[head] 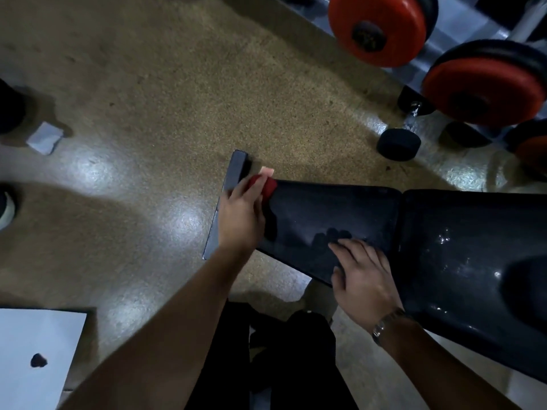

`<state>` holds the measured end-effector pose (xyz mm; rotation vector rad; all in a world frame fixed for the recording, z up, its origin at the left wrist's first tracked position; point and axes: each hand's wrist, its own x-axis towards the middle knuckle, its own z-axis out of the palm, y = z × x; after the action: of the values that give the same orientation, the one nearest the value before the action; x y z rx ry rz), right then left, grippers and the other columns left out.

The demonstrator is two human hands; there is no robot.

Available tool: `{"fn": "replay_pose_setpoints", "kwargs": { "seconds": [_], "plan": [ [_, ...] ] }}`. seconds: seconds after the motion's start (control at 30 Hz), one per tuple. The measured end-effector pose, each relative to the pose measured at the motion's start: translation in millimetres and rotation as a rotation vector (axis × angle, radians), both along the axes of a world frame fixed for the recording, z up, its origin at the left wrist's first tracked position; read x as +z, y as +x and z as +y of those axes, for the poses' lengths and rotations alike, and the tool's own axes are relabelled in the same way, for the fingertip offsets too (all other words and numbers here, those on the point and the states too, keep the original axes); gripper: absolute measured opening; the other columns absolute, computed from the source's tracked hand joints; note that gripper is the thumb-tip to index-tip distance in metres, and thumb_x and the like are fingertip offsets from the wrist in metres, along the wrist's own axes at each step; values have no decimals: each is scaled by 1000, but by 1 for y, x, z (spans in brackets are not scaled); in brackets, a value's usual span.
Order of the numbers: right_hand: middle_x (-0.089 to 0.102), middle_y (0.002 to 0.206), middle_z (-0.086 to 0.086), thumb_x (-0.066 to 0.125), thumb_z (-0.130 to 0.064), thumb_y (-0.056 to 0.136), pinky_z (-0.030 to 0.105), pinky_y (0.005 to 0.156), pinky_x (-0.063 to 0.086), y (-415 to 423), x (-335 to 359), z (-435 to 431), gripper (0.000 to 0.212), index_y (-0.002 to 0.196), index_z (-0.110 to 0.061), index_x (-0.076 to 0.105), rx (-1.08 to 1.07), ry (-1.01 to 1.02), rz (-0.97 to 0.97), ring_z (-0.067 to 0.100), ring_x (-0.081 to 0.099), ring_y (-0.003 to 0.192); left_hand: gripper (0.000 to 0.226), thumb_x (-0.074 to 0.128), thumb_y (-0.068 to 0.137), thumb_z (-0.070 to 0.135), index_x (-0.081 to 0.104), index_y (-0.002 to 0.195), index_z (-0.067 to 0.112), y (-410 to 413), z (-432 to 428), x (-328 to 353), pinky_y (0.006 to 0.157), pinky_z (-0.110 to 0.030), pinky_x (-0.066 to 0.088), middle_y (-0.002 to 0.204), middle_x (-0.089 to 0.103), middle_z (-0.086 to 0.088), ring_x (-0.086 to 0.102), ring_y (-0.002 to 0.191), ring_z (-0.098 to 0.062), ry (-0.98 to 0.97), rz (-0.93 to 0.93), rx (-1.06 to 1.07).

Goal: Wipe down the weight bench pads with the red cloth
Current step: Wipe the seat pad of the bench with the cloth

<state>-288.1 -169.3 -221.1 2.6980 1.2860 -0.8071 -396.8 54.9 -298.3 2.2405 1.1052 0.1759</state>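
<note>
A black weight bench runs from the centre to the right, in two glossy pads: a smaller seat pad [331, 220] and a larger back pad [473, 261]. My left hand [241, 214] presses the red cloth [266, 187] against the seat pad's narrow left end; most of the cloth is hidden under the fingers. My right hand [358, 276], with a metal watch on its wrist, lies flat with fingers spread on the near edge of the seat pad, close to the gap between the pads.
The bench's grey metal foot bar [228, 199] lies on the speckled floor just left of the cloth. Red weight plates [381, 28] and a black dumbbell [398, 143] crowd the back right. A white sheet [35, 356] sits at bottom left, a small white scrap [44, 137] at left.
</note>
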Motion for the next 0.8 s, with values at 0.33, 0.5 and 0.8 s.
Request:
{"fn": "replay_pose_setpoints", "kwargs": {
  "seconds": [0.33, 0.5, 0.8],
  "plan": [
    [58, 137, 3, 36, -34, 90, 56, 109, 39, -1, 2, 11, 52, 133, -18, 61, -23, 74, 29, 25, 46, 133, 45, 43, 105, 15, 48, 149, 22, -27, -36, 1, 105, -22, 28, 153, 48, -2, 46, 120, -26, -51, -81, 92],
    [59, 137, 3, 39, -32, 89, 55, 109, 40, 0, -1, 12, 51, 132, -18, 62, -43, 28, 36, 25, 46, 131, 50, 53, 99, -1, 53, 146, 17, -57, -71, 3, 110, -31, 34, 151, 50, -3, 45, 123, -28, -114, -56, 170],
    [38, 156, 3, 34, -33, 90, 52, 112, 39, 2, 2, 1, 58, 145, -26, 49, 15, -86, 93, 26, 31, 143, 41, 51, 103, 18, 57, 143, 24, 6, 5, 8, 101, -44, 35, 139, 63, 0, 47, 120, -34, 43, 88, 32]
  ]
}}
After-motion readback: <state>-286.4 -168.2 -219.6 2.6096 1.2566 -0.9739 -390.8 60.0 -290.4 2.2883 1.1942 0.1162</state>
